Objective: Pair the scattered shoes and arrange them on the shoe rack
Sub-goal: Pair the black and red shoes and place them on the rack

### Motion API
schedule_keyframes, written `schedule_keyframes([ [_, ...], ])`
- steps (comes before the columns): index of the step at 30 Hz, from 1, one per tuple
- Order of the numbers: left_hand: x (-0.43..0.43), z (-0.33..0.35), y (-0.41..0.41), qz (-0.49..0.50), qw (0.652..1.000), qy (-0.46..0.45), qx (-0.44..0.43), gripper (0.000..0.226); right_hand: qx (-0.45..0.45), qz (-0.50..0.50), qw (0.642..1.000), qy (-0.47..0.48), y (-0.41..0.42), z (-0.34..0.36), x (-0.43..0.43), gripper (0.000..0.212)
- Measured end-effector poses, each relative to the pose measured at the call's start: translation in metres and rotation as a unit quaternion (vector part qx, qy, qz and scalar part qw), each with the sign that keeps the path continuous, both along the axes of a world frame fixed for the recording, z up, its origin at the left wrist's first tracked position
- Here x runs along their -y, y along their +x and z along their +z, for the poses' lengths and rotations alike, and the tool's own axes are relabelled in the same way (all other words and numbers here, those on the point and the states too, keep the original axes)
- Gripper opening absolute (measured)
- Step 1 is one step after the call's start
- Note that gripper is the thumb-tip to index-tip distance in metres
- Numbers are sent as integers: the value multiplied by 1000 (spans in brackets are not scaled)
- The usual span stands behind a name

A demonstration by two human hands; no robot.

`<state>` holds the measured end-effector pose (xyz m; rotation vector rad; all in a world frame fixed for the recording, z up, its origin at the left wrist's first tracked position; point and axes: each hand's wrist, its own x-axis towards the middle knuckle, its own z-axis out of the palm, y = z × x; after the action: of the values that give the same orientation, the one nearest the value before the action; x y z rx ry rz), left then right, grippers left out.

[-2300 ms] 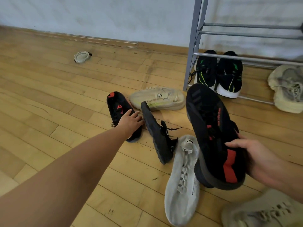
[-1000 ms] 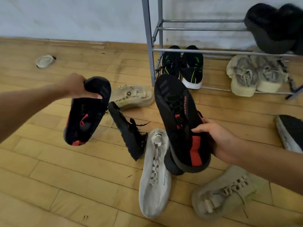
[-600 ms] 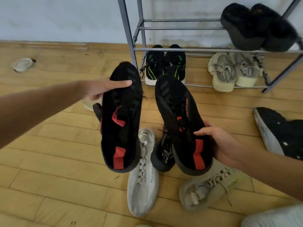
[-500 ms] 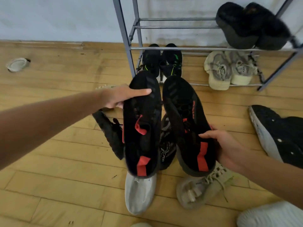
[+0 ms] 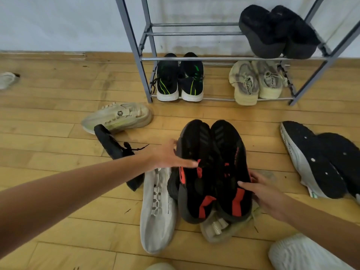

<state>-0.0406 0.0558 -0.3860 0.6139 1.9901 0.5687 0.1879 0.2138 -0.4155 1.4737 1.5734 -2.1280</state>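
Observation:
Two black shoes with red marks sit side by side, toes toward the rack. My left hand (image 5: 167, 156) grips the left black-and-red shoe (image 5: 194, 172) at its side, thumb across the top. My right hand (image 5: 263, 193) holds the right black-and-red shoe (image 5: 231, 164) near its heel. The pair is low over other shoes on the floor. The grey metal shoe rack (image 5: 136, 55) stands against the wall ahead. Its bottom tier holds a black-and-green pair (image 5: 179, 78) and a beige pair (image 5: 255, 80). Black fuzzy slippers (image 5: 276, 30) sit one tier higher.
Loose on the wooden floor: a beige shoe (image 5: 116, 116), a black shoe on its side (image 5: 115, 147), a pale grey shoe (image 5: 157, 211), a beige shoe (image 5: 220, 228) under the held pair, black white-soled shoes (image 5: 319, 162) at right, a white shoe (image 5: 296, 252) near me.
My left hand picked a black-and-red shoe off the floor and carried it right, beside the matching one in my right hand. Both shoes have dropped lower, pressed together.

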Motion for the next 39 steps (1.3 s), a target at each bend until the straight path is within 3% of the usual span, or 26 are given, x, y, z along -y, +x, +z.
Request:
schedule_keyframes([
  [3, 13, 1, 15, -37, 998, -20, 54, 47, -1, 7, 1000, -1, -1, -1, -2, 46],
  [10, 18, -16, 25, 100, 989, 67, 85, 30, -9, -4, 1000, -7, -2, -4, -2, 46],
  [12, 20, -13, 26, 128, 982, 100, 92, 37, -19, -13, 1000, -12, -3, -2, -3, 45],
  [15, 19, -2, 18, 194, 967, 146, 82, 67, -55, -17, 998, -5, -13, 16, -9, 40],
  [22, -18, 48, -20, 246, 917, 312, -17, 88, -148, 5, 978, 150, -65, 87, -56, 34],
  [28, -40, 96, -50, 234, 898, 363, -84, 77, -196, 24, 951, 237, -88, 130, -76, 28],
  [36, -46, 101, -66, 237, 892, 378, -69, 75, -196, 22, 947, 255, -109, 130, -83, 32],
  [39, -52, 102, -75, 256, 887, 379, -66, 62, -204, -21, 943, 261, -128, 130, -86, 41],
])
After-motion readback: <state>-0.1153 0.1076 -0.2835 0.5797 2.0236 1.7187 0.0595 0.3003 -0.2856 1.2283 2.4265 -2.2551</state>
